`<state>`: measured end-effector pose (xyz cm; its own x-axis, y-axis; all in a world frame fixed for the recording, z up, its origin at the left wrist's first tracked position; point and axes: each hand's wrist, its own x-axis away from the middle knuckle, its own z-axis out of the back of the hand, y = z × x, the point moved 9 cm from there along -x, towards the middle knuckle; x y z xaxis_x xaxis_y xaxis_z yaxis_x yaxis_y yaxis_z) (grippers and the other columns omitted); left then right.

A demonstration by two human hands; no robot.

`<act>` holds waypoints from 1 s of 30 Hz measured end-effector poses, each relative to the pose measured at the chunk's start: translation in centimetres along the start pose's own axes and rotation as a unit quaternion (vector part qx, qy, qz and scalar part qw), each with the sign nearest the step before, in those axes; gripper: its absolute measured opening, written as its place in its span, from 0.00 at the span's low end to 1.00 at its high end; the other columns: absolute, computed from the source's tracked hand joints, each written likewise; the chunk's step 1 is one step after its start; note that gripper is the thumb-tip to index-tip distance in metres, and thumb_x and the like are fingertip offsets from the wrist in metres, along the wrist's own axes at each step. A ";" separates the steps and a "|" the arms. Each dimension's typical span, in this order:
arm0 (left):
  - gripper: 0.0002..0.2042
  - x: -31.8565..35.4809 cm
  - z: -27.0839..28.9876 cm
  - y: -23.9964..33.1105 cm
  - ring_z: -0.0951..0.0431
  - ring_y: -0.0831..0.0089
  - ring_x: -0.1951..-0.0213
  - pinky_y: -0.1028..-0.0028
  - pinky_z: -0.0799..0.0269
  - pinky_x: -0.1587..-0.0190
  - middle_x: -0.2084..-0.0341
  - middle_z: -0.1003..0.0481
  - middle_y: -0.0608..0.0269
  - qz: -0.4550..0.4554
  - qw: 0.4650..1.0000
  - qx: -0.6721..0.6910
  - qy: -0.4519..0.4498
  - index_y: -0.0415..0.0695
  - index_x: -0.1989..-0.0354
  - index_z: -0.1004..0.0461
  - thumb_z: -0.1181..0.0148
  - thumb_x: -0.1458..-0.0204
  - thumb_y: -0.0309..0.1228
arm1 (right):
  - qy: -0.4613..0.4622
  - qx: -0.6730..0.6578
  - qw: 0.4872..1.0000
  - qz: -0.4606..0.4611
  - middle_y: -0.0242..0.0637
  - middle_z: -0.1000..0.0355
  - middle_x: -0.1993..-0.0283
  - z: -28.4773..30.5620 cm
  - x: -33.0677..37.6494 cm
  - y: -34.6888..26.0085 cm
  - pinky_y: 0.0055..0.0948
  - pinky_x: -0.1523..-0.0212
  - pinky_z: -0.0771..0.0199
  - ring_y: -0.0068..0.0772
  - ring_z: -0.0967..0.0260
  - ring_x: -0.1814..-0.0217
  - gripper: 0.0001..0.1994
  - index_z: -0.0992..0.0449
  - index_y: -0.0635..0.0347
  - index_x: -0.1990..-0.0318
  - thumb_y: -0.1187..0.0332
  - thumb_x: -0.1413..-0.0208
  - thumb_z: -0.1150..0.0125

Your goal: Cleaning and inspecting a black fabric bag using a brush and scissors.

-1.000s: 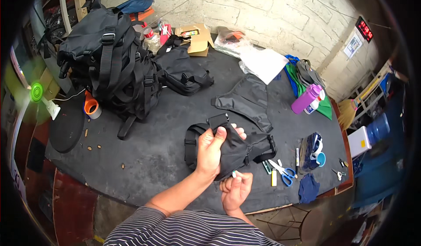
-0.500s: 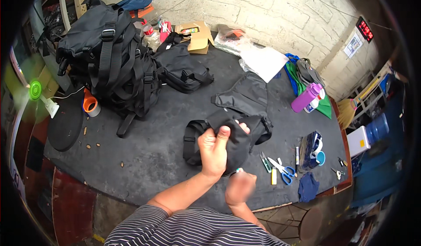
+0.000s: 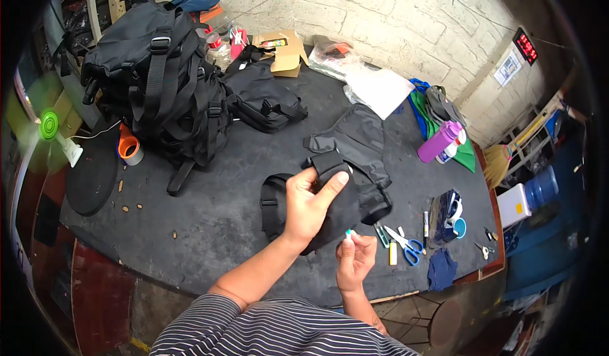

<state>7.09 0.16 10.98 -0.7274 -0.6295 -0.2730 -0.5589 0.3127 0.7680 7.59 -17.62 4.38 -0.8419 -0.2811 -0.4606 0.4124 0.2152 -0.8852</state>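
Head view: left hand (image 3: pixel 309 207) grips black pouch (image 3: pixel 330 197).

2 backpacks (image 3: pixel 158 83), 1 pouch (image 3: pixel 330 204), 1 purple bottle (image 3: pixel 439 141), 1 pr scissors (image 3: pixel 406 242), 1 tape roll (image 3: pixel 129 148), 1 fan (image 3: pixel 49 126).

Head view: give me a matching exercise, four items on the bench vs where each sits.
Items:
1. black pouch
2. purple bottle
3. blue-handled scissors
4. orange tape roll

Places:
A. right of the pouch, near the table's front edge
B. left side, beside the big black backpack
C. gripped by the left hand
D. far right, lying by green cloth

Pairs: 1-C, 2-D, 3-A, 4-B
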 end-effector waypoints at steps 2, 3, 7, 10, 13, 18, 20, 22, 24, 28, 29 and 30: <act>0.05 -1.0 0.1 1.2 0.24 0.79 0.73 0.78 0.26 0.67 0.74 0.22 0.61 0.019 1.000 -0.012 0.010 0.34 0.67 0.24 0.40 0.49 0.24 | -0.036 0.221 0.953 0.204 0.41 0.30 0.71 -0.2 0.8 -1.9 0.22 0.71 0.31 0.29 0.31 0.75 0.07 0.32 0.65 0.64 0.79 0.49 0.40; 0.05 -1.3 -0.4 1.3 0.24 0.79 0.74 0.79 0.27 0.68 0.75 0.22 0.62 0.052 0.998 0.006 -0.025 0.34 0.69 0.24 0.40 0.50 0.24 | -0.057 0.239 0.943 0.226 0.43 0.29 0.71 -0.3 1.4 -2.1 0.23 0.71 0.31 0.32 0.30 0.74 0.08 0.32 0.65 0.64 0.80 0.50 0.40; 0.04 0.1 -2.5 -0.2 0.27 0.84 0.76 0.82 0.30 0.72 0.78 0.24 0.66 0.062 0.988 -0.104 -0.092 0.35 0.71 0.24 0.39 0.50 0.24 | -0.019 0.164 0.979 0.118 0.34 0.38 0.70 0.1 1.1 -1.3 0.20 0.75 0.38 0.20 0.41 0.77 0.07 0.38 0.62 0.61 0.81 0.44 0.50; 0.06 0.8 -2.5 -0.5 0.31 0.87 0.77 0.82 0.33 0.75 0.80 0.26 0.71 0.068 0.993 -0.063 -0.066 0.36 0.74 0.27 0.40 0.49 0.26 | -0.053 -0.253 0.962 -0.090 0.26 0.49 0.84 -3.2 0.8 -1.1 0.22 0.87 0.53 0.16 0.57 0.88 0.04 0.41 0.55 0.60 0.72 0.38 0.54; 0.06 0.5 -1.8 -0.3 0.28 0.84 0.75 0.81 0.30 0.72 0.79 0.25 0.67 0.051 0.997 -0.037 -0.045 0.36 0.74 0.28 0.42 0.48 0.25 | -0.114 -0.630 0.666 -0.384 0.20 0.59 0.86 -5.0 1.7 0.2 0.17 0.92 0.61 0.13 0.68 0.91 0.13 0.37 0.46 0.47 0.61 0.34 0.66; 0.06 0.3 -2.6 1.9 0.27 0.85 0.71 0.83 0.30 0.67 0.74 0.24 0.65 -0.008 1.000 -0.005 -0.023 0.35 0.68 0.28 0.42 0.47 0.26 | -0.075 -0.179 0.972 -0.132 0.27 0.45 0.83 -1.6 -0.7 -1.4 0.16 0.84 0.49 0.14 0.52 0.86 0.04 0.39 0.60 0.60 0.74 0.39 0.52; 0.06 -0.2 -2.8 2.1 0.25 0.82 0.69 0.81 0.28 0.65 0.71 0.23 0.62 0.007 0.998 -0.023 -0.061 0.34 0.68 0.28 0.43 0.46 0.26 | -0.017 0.053 0.998 0.029 0.30 0.38 0.77 0.9 0.7 -0.5 0.16 0.81 0.43 0.15 0.44 0.81 0.06 0.38 0.63 0.60 0.80 0.43 0.50; 0.05 0.0 -2.7 2.2 0.23 0.79 0.68 0.79 0.26 0.63 0.70 0.22 0.59 0.011 0.996 -0.034 -0.084 0.34 0.67 0.28 0.44 0.46 0.25 | -0.005 0.077 0.993 0.084 0.31 0.37 0.75 0.4 1.9 -1.0 0.15 0.80 0.40 0.15 0.42 0.80 0.06 0.37 0.64 0.61 0.81 0.44 0.50; 0.10 0.7 -3.4 0.9 0.27 0.87 0.73 0.84 0.32 0.73 0.78 0.24 0.64 0.054 0.992 -0.049 -0.101 0.37 0.76 0.31 0.40 0.48 0.28 | -0.016 0.107 0.989 0.103 0.29 0.43 0.76 0.0 1.8 -1.1 0.16 0.81 0.48 0.15 0.48 0.81 0.06 0.41 0.61 0.60 0.80 0.42 0.54; 0.15 0.2 -3.4 1.9 0.28 0.86 0.79 0.82 0.34 0.79 0.85 0.26 0.65 0.083 0.990 -0.058 -0.094 0.36 0.82 0.31 0.39 0.47 0.32 | -0.028 0.062 0.990 0.120 0.31 0.40 0.75 -1.2 1.6 -2.4 0.16 0.82 0.47 0.15 0.46 0.81 0.05 0.40 0.62 0.60 0.80 0.42 0.53; 0.15 0.3 -3.4 1.9 0.28 0.86 0.79 0.82 0.34 0.79 0.85 0.26 0.65 0.083 0.990 -0.057 -0.094 0.36 0.82 0.31 0.39 0.47 0.32 | -0.022 0.083 0.985 0.149 0.32 0.39 0.76 -0.9 1.6 -2.7 0.16 0.82 0.45 0.16 0.46 0.82 0.05 0.39 0.62 0.60 0.79 0.42 0.52; 0.13 0.3 -3.5 1.8 0.27 0.84 0.79 0.81 0.31 0.77 0.83 0.25 0.64 0.086 0.989 -0.055 -0.105 0.36 0.78 0.29 0.40 0.47 0.32 | -0.023 0.082 0.985 0.151 0.32 0.39 0.76 -0.5 1.6 -2.2 0.16 0.82 0.45 0.16 0.46 0.82 0.05 0.39 0.62 0.60 0.79 0.42 0.52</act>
<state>7.26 -2.00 14.32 -0.8810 -0.4082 -0.2393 -0.3820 0.3150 0.8688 5.15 -18.05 5.62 -0.6577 -0.2701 -0.7032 0.6949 0.1428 -0.7048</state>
